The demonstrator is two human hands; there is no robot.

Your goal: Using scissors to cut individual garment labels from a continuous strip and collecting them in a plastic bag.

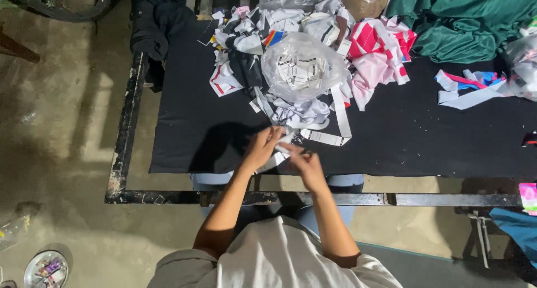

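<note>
Together, a white fabric strip point(278, 155) is pinched by the left hand point(260, 149) and right hand point(302, 162), fingers closed, at the worktop's point(184, 120) six o'clock edge; a bag of labels point(302, 69) lies at twelve o'clock.

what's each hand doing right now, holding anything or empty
Left hand: closed on the white fabric strip at the edge of the black table.
Right hand: pinching the same strip from the other side.
</note>
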